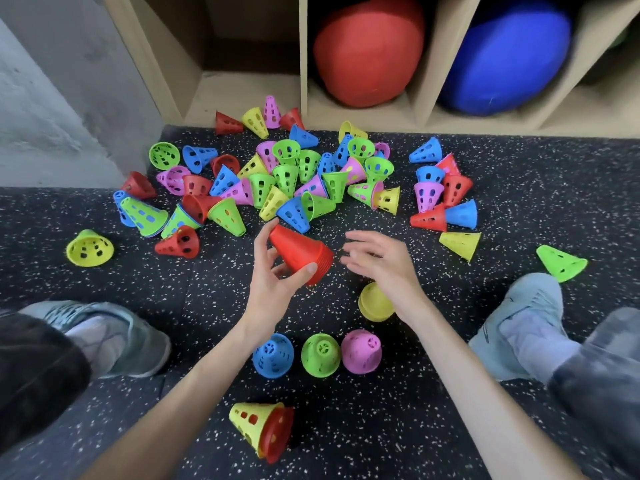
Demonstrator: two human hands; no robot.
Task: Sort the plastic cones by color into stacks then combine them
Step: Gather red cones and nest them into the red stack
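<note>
My left hand [273, 275] grips a stack of red cones [298, 253], tilted with its tip up and to the left. My right hand [379, 259] hovers just right of it, fingers relaxed, holding nothing. Below my hands stand a blue stack [273, 355], a green stack [320, 355], a pink stack [361, 351] and a yellow stack [374, 303], the last partly hidden by my right wrist. A yellow cone nested with a red one [261, 429] lies on its side near me. A big loose pile of mixed cones [287, 178] covers the floor beyond.
My two shoes [114, 336] [519, 320] flank the stacks on the speckled black floor [519, 188]. A wooden shelf [303, 64] at the back holds a red ball [369, 50] and a blue ball [505, 57]. Stray cones lie at left [90, 247] and right [561, 263].
</note>
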